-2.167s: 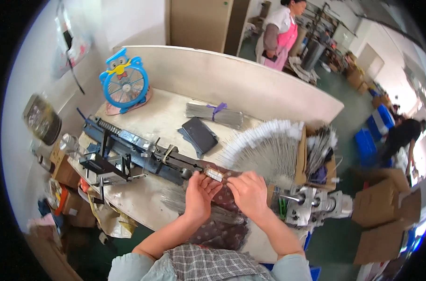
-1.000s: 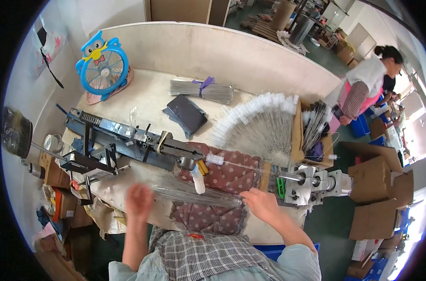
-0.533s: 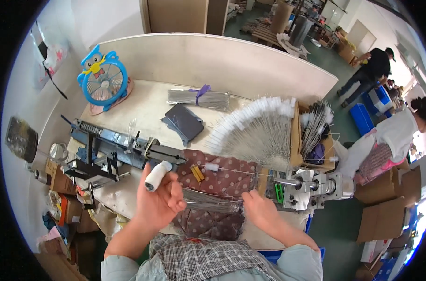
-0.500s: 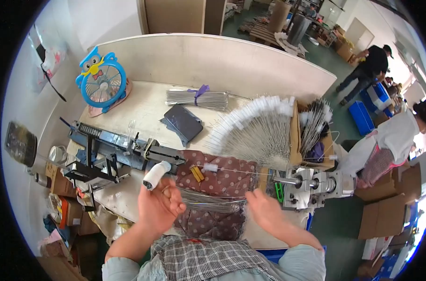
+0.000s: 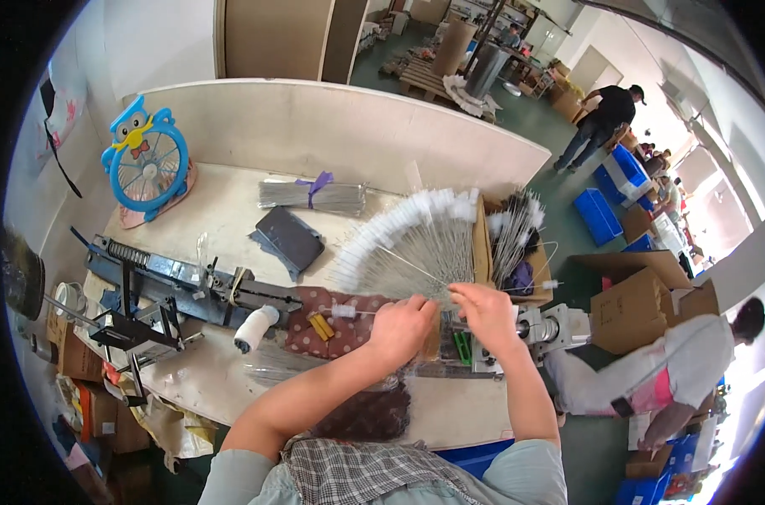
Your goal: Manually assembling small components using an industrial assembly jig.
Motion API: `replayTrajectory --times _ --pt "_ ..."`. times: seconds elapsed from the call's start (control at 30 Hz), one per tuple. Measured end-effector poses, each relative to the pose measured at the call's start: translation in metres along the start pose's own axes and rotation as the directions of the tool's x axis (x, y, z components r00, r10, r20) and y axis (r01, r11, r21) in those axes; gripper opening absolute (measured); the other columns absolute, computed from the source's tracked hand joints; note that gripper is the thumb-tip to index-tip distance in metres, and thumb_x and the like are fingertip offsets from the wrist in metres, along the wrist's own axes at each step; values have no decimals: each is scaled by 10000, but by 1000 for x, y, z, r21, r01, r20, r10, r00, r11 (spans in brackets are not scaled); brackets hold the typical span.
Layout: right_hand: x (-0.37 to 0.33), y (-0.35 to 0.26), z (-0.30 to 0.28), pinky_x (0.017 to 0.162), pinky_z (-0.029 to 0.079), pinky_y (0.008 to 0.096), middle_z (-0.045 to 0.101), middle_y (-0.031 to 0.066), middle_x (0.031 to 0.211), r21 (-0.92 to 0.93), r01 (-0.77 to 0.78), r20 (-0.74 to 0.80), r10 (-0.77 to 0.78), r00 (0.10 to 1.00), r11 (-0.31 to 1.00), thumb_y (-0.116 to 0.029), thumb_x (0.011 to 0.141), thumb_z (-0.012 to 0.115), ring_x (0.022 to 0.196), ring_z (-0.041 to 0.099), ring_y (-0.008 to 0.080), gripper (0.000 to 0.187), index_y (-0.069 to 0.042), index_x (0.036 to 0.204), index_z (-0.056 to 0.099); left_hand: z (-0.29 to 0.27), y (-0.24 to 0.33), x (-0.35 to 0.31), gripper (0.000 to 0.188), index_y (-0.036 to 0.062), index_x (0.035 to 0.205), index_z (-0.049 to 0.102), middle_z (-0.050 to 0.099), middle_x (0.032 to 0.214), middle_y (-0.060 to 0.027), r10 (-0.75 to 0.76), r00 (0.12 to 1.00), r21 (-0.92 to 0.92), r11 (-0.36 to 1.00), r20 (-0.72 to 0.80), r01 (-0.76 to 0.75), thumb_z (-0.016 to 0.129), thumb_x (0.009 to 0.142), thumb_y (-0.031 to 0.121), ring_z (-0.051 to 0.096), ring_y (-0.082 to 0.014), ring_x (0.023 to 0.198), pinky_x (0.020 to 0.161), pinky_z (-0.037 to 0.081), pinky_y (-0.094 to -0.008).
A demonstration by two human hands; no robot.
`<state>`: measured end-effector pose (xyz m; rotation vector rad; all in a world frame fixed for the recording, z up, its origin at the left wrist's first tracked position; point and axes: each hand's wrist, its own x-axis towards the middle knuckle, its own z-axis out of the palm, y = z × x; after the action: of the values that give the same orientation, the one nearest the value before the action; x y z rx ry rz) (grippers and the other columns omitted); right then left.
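My left hand (image 5: 401,330) is closed over the right side of the brown dotted cloth (image 5: 302,334). A thin wire with a white sleeve-like piece (image 5: 343,310) runs into its fingers. Just right of it, my right hand (image 5: 486,313) has its thumb and fingers pinched together beside the metal spindle machine (image 5: 551,326); whatever they hold is too fine to make out. Beyond both hands spreads a fan of thin wires with white ends (image 5: 412,231). One wire lies across that fan, leading toward the hands. Two yellow blocks (image 5: 321,326) sit on the cloth.
Left of the cloth are a white-wrapped handle (image 5: 255,329) and a long black metal fixture (image 5: 180,282). Farther back are a blue fan (image 5: 149,168), dark cloths (image 5: 288,240) and a tied wire bundle (image 5: 311,197). A carton of wires (image 5: 517,244) stands right; co-workers are beyond.
My left hand has left the white-wrapped handle and moved right, closing over the wire. My right hand has risen slightly, now beside the left. The whole view has shifted, moving the bench leftward.
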<state>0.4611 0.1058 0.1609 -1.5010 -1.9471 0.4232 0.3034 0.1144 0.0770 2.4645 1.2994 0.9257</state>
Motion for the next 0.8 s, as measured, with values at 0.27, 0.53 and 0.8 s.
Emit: replayTrajectory --times 0.27,0.53,0.8 --pt "-2 29 2 636 479 357 659 84 748 -72 -15 242 32 970 997 -246 753 689 690 606 261 156 -111 825 715 4 -28 7 82 112 748 660 594 843 -45 -103 962 336 942 253 12 585 723 134 587 -232 838 697 453 -367" --pt "34 -27 42 646 474 329 652 4 720 121 339 255 -360 897 933 -251 709 696 726 571 202 126 -136 754 719 -3 -71 2 89 92 716 636 579 795 -60 154 988 264 953 7 -150 572 749 144 566 -237 853 701 443 -371" --pt "45 -73 132 662 478 330 646 -2 734 127 405 194 -423 885 906 -230 748 654 758 568 208 114 -120 744 683 -100 -59 -136 203 7 942 661 651 830 -75 -580 804 -597 602 129 530 640 862 193 600 -177 720 638 472 -299"
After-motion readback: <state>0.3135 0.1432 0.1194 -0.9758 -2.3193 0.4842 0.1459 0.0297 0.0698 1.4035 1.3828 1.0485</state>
